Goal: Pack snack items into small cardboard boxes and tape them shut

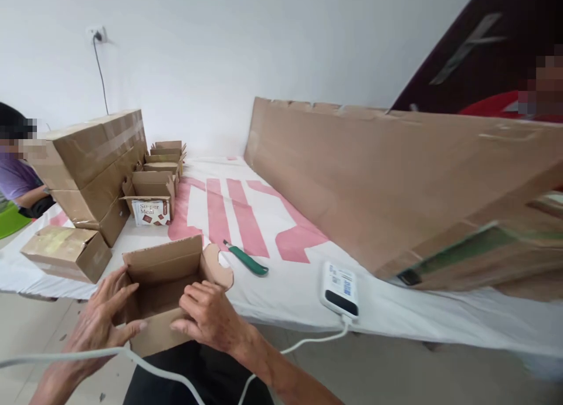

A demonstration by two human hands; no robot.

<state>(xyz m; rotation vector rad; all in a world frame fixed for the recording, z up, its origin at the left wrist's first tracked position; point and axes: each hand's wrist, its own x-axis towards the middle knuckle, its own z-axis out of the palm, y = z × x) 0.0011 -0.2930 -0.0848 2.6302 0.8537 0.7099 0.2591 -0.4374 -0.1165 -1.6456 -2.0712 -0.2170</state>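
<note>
An open small cardboard box is at the table's front edge, over my lap, its inside bare and a notched flap sticking out on its right. My left hand grips the box's left end, thumb along the near wall and fingers over the side. Curled over the near right part of the rim, my right hand holds the box too, its thumb on the outside of the front wall. Just beyond the box lies a green-handled utility knife, its tip pointing away to the left.
At left stand stacked taped cartons, with a closed carton before them. A row of open boxes includes one labelled Super Meal. A white device trails a cable across my arms. A large cardboard panel stands right. People sit at both sides.
</note>
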